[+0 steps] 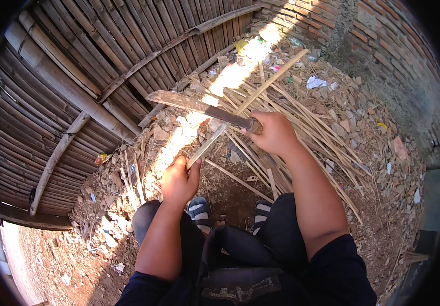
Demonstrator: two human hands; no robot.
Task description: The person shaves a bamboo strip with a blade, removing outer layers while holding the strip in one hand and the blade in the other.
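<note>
Bamboo, a long stiff light strip (240, 109) slanting over the rubble, sat pinched by its near end in the closed left hand (179, 179), while the right hand (275, 133) gripped a heavy-looking machete (199, 106) across it.

Two bare forearms, left hand (179, 179) and right hand (275, 133) without gloves, short dark navy sleeves, dark trousers with a printed patch, striped blue-and-white sandals (198, 209) on both feet
</note>
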